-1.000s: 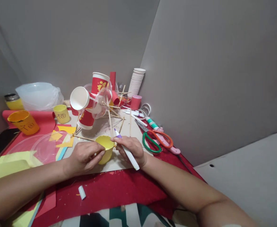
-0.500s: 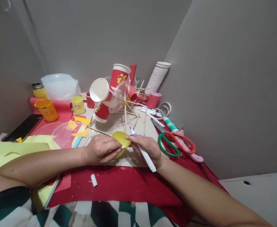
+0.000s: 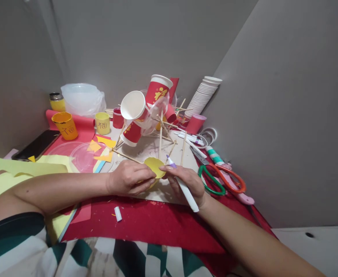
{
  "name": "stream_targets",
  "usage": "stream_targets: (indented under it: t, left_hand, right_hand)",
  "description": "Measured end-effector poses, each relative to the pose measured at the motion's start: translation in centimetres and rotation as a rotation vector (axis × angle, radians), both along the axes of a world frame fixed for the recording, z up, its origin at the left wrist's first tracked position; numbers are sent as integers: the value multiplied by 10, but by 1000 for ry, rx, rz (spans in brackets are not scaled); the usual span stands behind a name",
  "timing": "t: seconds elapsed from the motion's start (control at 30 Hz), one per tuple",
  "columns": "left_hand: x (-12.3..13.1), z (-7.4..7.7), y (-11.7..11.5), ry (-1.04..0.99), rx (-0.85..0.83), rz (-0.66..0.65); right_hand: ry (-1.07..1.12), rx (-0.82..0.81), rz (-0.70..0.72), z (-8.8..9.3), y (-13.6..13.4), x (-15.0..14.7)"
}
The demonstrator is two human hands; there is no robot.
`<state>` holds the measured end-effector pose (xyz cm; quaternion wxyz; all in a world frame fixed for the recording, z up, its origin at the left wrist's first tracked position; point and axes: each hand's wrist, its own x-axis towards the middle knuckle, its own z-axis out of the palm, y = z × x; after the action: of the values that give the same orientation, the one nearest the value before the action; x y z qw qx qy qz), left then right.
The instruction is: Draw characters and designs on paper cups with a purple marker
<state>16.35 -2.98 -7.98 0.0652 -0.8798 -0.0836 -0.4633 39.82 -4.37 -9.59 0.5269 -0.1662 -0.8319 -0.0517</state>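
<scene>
A small yellow cup (image 3: 154,165) with an uneven rim is between my two hands, its open top tilted toward me. My left hand (image 3: 130,177) is closed on its near left side, hiding much of the wall. In my right hand (image 3: 188,182) lies a white marker (image 3: 188,197) with an uncapped purple tip pointing away from me. The thumb and fingers of that hand also pinch the cup's right rim. Just beyond stands a wheel-like model of red cups (image 3: 159,90), clear plastic discs and wooden sticks (image 3: 161,136) on a pale board (image 3: 138,154).
Scissors (image 3: 212,189) with green and orange handles lie at the right. Behind them leans a stack of white cups (image 3: 203,96). An orange cup (image 3: 67,130), a yellow cup (image 3: 102,124) and a phone (image 3: 37,144) are at the left. A white cap (image 3: 117,214) rests on the red cloth (image 3: 146,223).
The camera view has turned slightly, so everything sits further right in the picture. Both hands keep nearly the same hold on the yellow cup and the marker.
</scene>
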Motion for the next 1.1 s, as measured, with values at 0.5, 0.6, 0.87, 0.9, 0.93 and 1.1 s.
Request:
stream_targets:
  t: [0.5,0.6,0.87,0.9,0.93,1.1]
  left_hand:
    - [-3,-5,2,-44,-26,12]
    - [-5,-5,3,-26,-45,-10]
    - [-8,14,0,-46,-332,-122]
    - [-7,18,-1,-66,-383,-130]
    - [-7,21,-1,-77,-450,-133]
    - [-3,36,-4,-94,-1004,-166]
  right_hand:
    - [36,-156,-2,-2,-6,4]
    - [71,-182,-1,-5,-6,2]
    - [46,-295,3,4,-12,-10]
    - [70,-326,34,6,-12,-12]
    - [102,-358,51,8,-12,-14]
    - [178,-524,27,16,-19,-20]
